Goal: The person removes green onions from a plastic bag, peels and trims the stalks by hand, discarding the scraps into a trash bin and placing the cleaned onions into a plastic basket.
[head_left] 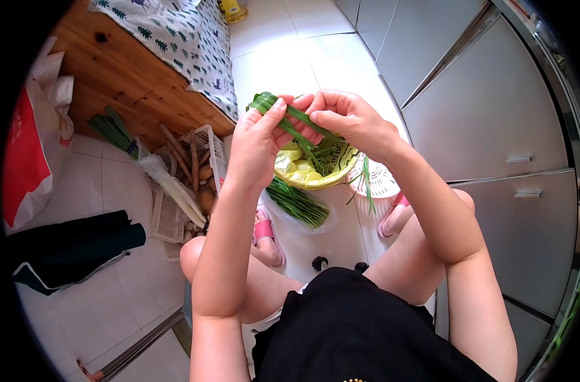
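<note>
My left hand [272,130] is closed around a small bundle of garlic chives [263,102], folded over near the thumb, with ends hanging below. Close beside it, my right hand [347,118] pinches the green leaves between thumb and fingers. Under both hands stands a bin lined with a yellow bag [290,169], with some green scraps inside. A larger bunch of chives [299,202] lies on clear plastic on the floor. Several loose strands [367,184] rest on a white slotted basket [384,183] to the right.
At left, a white crate [168,216] holds brown roots [194,159] and round vegetables, with scallions [166,181] beside it. A red and white bag [26,153] and a dark folded bag [80,242] lie farther left. Metal cabinets [481,102] line the right; a cloth-covered wooden cabinet [124,70] stands opposite.
</note>
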